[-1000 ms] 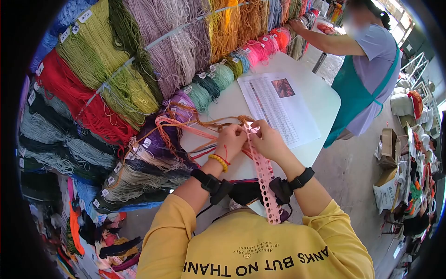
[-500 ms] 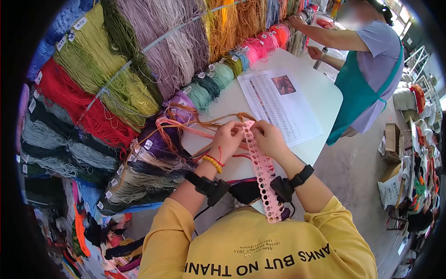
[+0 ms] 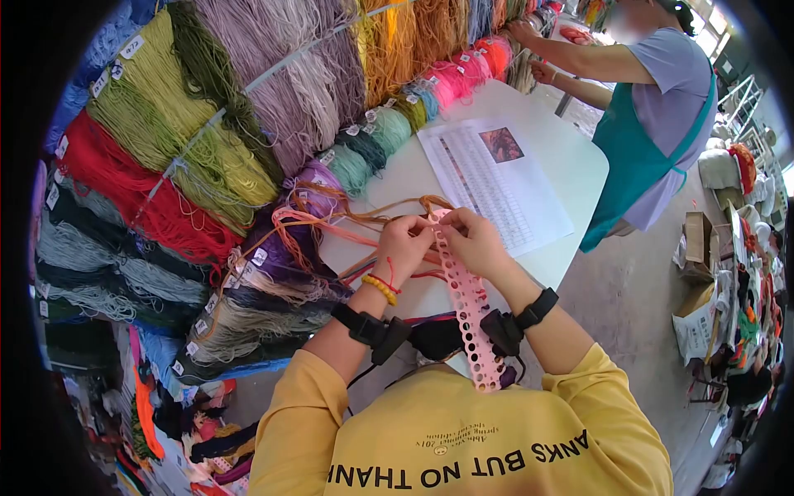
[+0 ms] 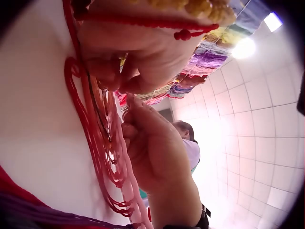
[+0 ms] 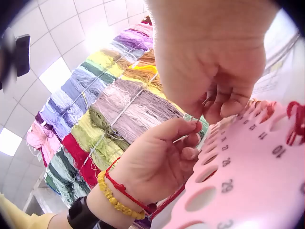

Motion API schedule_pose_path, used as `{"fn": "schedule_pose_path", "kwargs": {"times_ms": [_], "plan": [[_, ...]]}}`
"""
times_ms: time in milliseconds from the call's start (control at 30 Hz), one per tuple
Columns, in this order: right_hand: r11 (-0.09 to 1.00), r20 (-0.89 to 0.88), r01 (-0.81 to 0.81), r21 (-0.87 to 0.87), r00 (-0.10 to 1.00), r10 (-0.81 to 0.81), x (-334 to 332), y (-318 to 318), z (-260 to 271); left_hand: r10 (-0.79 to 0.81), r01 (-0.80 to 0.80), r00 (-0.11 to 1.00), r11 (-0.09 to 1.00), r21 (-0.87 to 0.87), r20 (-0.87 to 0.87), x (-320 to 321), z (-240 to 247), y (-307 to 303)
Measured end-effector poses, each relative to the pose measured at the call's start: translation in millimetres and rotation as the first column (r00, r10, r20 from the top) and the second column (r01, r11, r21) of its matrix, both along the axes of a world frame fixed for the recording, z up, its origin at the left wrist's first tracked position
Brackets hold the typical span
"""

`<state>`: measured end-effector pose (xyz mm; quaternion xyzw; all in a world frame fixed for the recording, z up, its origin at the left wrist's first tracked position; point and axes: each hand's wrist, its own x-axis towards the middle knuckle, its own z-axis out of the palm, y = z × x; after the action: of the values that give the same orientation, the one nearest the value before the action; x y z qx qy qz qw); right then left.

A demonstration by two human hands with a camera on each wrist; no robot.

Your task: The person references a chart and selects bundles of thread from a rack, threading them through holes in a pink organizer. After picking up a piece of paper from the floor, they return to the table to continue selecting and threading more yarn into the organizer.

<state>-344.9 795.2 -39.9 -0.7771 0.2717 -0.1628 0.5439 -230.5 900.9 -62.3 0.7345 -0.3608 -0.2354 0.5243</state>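
Note:
In the head view a long pink floss card, punched with holes along its edges, slants from the table edge down to my chest. Printed numbers run beside its holes in the right wrist view, and red floss is looped through one of them. My left hand pinches a thin strand of brownish floss between thumb and finger near the card's far end. Facing it, my right hand pinches the same strand with curled fingers, close over the card's edge. More red loops hang from the card in the left wrist view.
Brown and pink floss trails left across the white table. A printed chart lies beyond my hands. Labelled hanks cover the rack at left. A person in a teal apron stands beyond the table at right, reaching toward the rack.
My hands have drawn slightly apart at the card's far end, the left shifting a little left. The person in the apron has brought a second hand into sight by the rack.

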Motion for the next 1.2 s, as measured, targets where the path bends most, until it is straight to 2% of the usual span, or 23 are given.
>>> {"fn": "schedule_pose_path", "kwargs": {"times_ms": [33,133,233,333,567,967,1033,1133,1200], "plan": [[0.999,-0.013,0.002,-0.04,1.0,-0.002,1,-4,-8,0.008,-0.009,1.0,1.0,0.015,0.005,2,-2,1],[0.994,-0.002,0.049,-0.101,0.999,-0.05,2,-8,-14,0.029,-0.038,0.972,0.999,-0.037,-0.233,5,-14,1],[0.982,0.01,0.077,-0.173,0.997,-0.077,4,-7,-13,-0.045,0.08,0.809,0.996,0.034,-0.586,1,5,-2],[0.966,0.017,0.101,-0.236,0.995,-0.099,5,-7,-14,-0.004,0.047,0.8,0.997,0.056,-0.601,1,2,-6],[0.913,-0.009,0.081,-0.399,0.996,-0.092,7,-9,-17,-0.021,0.067,0.833,0.996,0.063,-0.553,0,0,-12],[0.936,-0.034,0.001,-0.351,0.999,-0.014,8,-10,-14,0.005,0.03,0.831,0.998,0.053,-0.556,-2,-1,-18],[0.955,-0.038,0.006,-0.295,0.999,-0.018,7,-8,-9,0.019,0.021,0.837,0.997,0.068,-0.546,-4,6,-17],[0.955,-0.06,0.002,-0.297,0.998,-0.021,4,-7,-8,0.035,0.016,0.867,0.995,0.098,-0.497,-2,8,-13],[0.941,-0.062,-0.009,-0.337,0.998,-0.013,3,-7,-10,0.011,0.027,0.925,0.995,0.093,-0.38,8,5,-2]]}}
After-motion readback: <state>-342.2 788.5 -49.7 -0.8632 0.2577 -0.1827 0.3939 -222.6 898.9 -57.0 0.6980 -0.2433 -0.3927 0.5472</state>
